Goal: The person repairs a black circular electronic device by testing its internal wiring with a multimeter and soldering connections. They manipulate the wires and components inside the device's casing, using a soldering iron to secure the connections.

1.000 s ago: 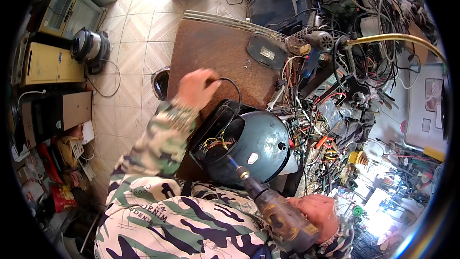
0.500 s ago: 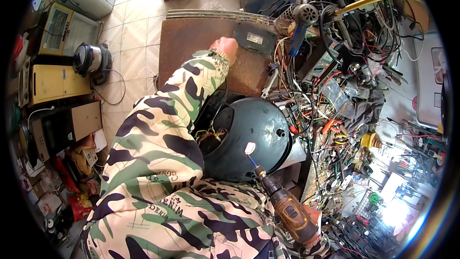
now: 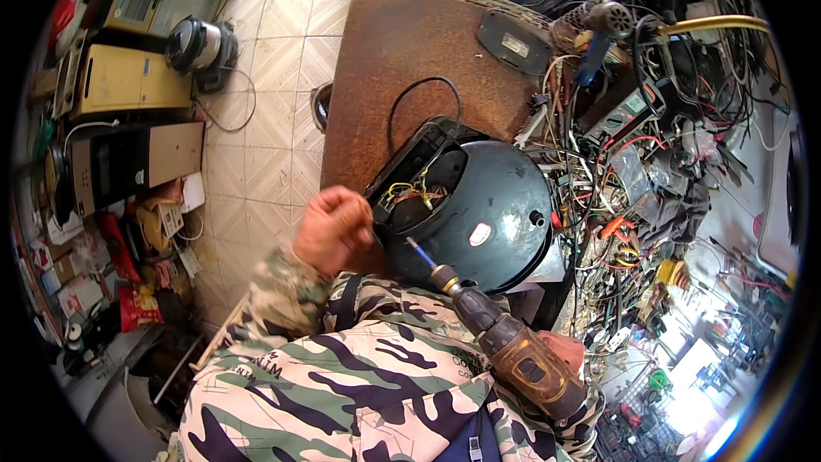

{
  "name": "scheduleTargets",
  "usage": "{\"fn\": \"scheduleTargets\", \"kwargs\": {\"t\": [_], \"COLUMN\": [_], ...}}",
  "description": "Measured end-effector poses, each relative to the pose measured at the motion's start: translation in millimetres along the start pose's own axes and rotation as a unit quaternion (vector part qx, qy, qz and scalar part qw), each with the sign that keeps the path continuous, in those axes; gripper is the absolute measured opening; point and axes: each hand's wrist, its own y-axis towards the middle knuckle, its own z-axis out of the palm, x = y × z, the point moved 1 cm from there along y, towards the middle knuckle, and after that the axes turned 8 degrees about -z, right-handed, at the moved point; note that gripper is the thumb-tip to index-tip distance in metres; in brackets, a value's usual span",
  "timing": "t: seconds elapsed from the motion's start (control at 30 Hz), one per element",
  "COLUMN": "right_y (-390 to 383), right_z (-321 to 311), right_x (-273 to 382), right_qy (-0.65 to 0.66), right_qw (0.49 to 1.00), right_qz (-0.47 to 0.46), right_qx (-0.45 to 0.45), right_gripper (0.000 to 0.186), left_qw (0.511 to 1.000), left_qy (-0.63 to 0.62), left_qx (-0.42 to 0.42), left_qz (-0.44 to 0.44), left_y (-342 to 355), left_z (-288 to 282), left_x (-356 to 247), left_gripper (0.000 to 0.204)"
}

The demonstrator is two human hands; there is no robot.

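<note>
My right hand (image 3: 567, 349) grips a worn brown power drill (image 3: 522, 359), its blue-banded bit pointing up and left over the near side of a dark, rounded appliance shell (image 3: 505, 197). Through an opening at the shell's left, yellow and other wires (image 3: 415, 192) show, with a black frame around them. Beside that opening, at its near left corner, is my left hand (image 3: 332, 229), the thumb and fingers pinched together. Whatever they may hold is too small to make out. A black cable (image 3: 393, 115) loops from the shell onto the brown worktop (image 3: 385, 51).
A black oval plate (image 3: 515, 43) lies at the worktop's far right, with a tiny light-coloured bit near it. Tangled cables, a multimeter (image 3: 620, 122) and pliers (image 3: 616, 227) crowd the right side. A pot-shaped cooker (image 3: 197, 44) stands on the left by cabinets.
My left hand has come back from beside the oval plate to the near left of the shell's opening. The view has shifted, and the drill bit now points nearer the opening's edge.
</note>
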Motion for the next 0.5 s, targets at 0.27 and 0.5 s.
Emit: {"fn": "scheduleTargets", "kwargs": {"t": [0.27,0.5], "right_y": [33.3,11.2], "right_z": [-11.6,-13.1], "right_x": [27.7,17.0], "right_qy": [-0.003,-0.013], "right_qw": [0.996,0.998], "right_qz": [-0.029,-0.036], "right_qx": [0.089,0.057], "right_gripper": [0.034,0.036], "left_qw": [0.950,0.945], "left_qy": [-0.299,-0.308], "left_qx": [0.058,0.063], "left_qz": [-0.072,-0.087], "left_y": [-34.1,-23.5], "left_z": [12.3,35.6], "left_x": [94.1,106.5], "left_gripper": [0.017,0.017]}}
